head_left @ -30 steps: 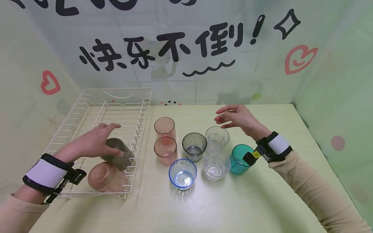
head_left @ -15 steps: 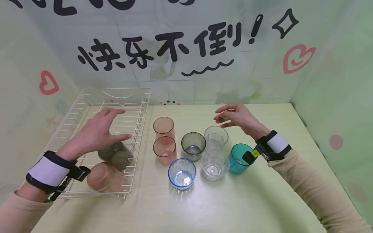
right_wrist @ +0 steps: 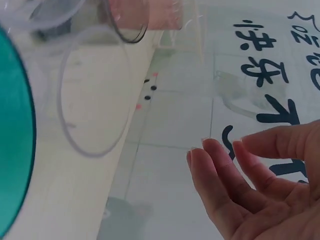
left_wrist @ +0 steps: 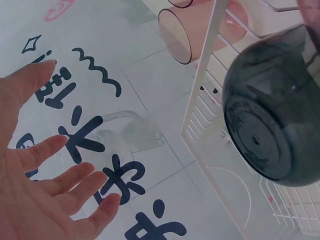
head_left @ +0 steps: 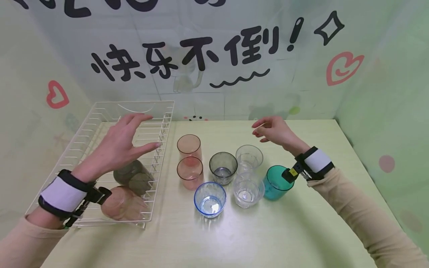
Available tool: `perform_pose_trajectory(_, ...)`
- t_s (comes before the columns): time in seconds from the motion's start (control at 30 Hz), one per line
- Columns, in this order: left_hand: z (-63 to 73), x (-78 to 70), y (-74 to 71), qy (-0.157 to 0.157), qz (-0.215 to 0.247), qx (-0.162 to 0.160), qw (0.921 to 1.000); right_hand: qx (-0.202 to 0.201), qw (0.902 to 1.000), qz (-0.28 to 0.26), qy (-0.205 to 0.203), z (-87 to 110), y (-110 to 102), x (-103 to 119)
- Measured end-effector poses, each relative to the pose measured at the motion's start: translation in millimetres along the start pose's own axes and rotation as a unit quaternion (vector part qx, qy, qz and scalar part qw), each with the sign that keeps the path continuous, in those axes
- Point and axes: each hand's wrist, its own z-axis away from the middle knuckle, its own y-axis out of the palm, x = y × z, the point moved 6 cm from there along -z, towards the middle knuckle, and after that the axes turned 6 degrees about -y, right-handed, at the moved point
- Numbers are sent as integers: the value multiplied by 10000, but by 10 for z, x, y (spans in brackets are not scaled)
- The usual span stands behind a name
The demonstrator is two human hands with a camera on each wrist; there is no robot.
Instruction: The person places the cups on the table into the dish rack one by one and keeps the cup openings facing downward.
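My left hand [head_left: 118, 143] hovers over the white wire dish rack [head_left: 155, 197], fingers and thumb spread apart with nothing between them. Just below it a dark grey glass [head_left: 135, 176] lies tipped in the rack; its base faces the camera in the left wrist view. In front of that glass, a pink glass [head_left: 122, 204] also lies on its side in the rack. My right hand [head_left: 275, 130] is raised behind the clear glass [head_left: 249, 156], its fingers loosely bent and holding nothing. Under the right wrist stands a teal glass [head_left: 276, 184].
Between rack and right arm stand two pink glasses [head_left: 190, 173], a grey glass [head_left: 223, 167], a blue-rimmed glass [head_left: 210, 201] and another clear glass [head_left: 248, 191], all upright and close together. A printed backdrop [head_left: 224, 100] rises behind the table [head_left: 214, 245].
My left hand has let go of the dark grey glass and moved up and away from it, fingers spreading. My right hand has shifted slightly. The glasses stay in place.
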Motion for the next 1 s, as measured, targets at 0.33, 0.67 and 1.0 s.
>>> perform_pose_trajectory(0.33,-25,-100,20,89,-79,-19,9999,455,9791,1747,-936,-144,28,68)
perform_pose_trajectory(0.67,-77,-212,96,49,-118,142,9998,1340,9476,2630,-1223,-263,185,-17)
perform_pose_trajectory(1.0,-100,-231,191,33,3,272,9996,2048,9252,3007,-1077,-349,344,-131)
